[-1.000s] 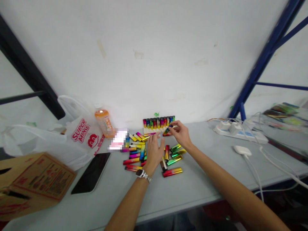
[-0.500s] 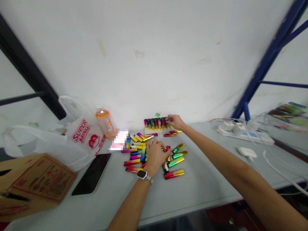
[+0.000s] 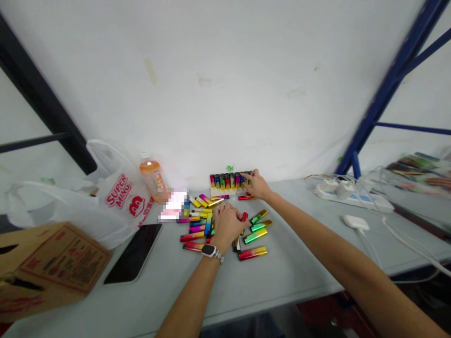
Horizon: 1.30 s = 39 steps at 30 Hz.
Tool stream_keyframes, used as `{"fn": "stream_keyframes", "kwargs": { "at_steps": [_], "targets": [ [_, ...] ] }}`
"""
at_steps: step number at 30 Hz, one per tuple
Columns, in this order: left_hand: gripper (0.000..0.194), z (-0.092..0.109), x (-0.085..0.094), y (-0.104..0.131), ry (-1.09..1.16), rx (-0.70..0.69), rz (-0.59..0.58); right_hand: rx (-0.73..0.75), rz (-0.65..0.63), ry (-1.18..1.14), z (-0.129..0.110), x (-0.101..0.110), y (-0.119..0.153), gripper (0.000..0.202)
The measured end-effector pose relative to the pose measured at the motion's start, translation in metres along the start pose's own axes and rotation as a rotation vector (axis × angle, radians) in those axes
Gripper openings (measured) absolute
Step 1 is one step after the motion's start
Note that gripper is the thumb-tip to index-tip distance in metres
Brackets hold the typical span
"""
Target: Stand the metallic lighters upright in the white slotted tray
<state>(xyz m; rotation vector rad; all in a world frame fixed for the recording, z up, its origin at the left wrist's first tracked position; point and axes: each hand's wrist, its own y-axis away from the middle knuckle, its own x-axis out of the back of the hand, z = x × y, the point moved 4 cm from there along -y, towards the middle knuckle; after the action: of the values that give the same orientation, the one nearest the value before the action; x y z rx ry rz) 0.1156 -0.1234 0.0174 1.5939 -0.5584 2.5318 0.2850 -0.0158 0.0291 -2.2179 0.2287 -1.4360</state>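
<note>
Several shiny multicoloured lighters [image 3: 227,181] stand upright side by side in a white tray [image 3: 219,193] against the wall. At the right end of this row my right hand [image 3: 260,186] has its fingers closed around a standing lighter, which is partly hidden. Nearer to me, my left hand [image 3: 227,226] is curled over the loose lighters, with a red lighter [image 3: 244,217] between thumb and fingers. More loose lighters [image 3: 197,229] lie to its left. Green-and-gold lighters [image 3: 256,235] and a red-and-gold lighter [image 3: 252,253] lie to its right.
At left are a cardboard box [image 3: 66,263], a white plastic bag [image 3: 116,211], a black phone [image 3: 136,253], an orange drink bottle [image 3: 152,178] and a blurred-out card [image 3: 173,205]. A power strip [image 3: 355,198] with cables and a white charger [image 3: 355,222] lie at right.
My right hand has shifted slightly along the row's right end, where more lighter tops now show. The red lighter at my left hand has tilted up between the fingers.
</note>
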Motion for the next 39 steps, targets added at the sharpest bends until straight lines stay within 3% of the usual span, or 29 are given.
{"fn": "stream_keyframes", "kwargs": {
  "at_steps": [4, 8, 11, 16, 20, 24, 28, 39],
  "targets": [
    [0.016, -0.001, -0.001, -0.006, 0.184, -0.090, 0.095, -0.019, 0.177, -0.194, -0.001, 0.007, 0.021, 0.050],
    [0.016, 0.000, 0.000, -0.007, 0.713, -0.137, 0.125, -0.072, 0.338, -0.442, -0.008, 0.013, 0.046, 0.032],
    [0.024, 0.002, -0.002, -0.006, 1.021, -0.120, 0.102, -0.135, 0.371, -0.611, -0.019, 0.013, 0.065, 0.027],
    [0.041, 0.001, -0.004, -0.001, 1.262, 0.018, 0.070, -0.110, 0.313, -0.718, -0.043, 0.013, 0.083, 0.022],
    [0.061, -0.006, 0.003, 0.002, 1.213, 0.159, 0.123, -0.109, 0.278, -0.747, -0.056, 0.011, 0.086, 0.021],
    [0.055, -0.013, 0.009, 0.002, 1.040, 0.202, 0.298, -0.080, 0.216, -0.747, -0.064, 0.006, 0.087, 0.022],
    [0.043, -0.016, 0.008, 0.001, 0.911, 0.201, 0.370, -0.077, 0.195, -0.746, -0.064, 0.004, 0.087, 0.021],
    [0.046, -0.015, 0.009, 0.003, 0.830, 0.157, 0.328, -0.107, 0.203, -0.769, -0.061, 0.007, 0.086, 0.025]
  ]
}}
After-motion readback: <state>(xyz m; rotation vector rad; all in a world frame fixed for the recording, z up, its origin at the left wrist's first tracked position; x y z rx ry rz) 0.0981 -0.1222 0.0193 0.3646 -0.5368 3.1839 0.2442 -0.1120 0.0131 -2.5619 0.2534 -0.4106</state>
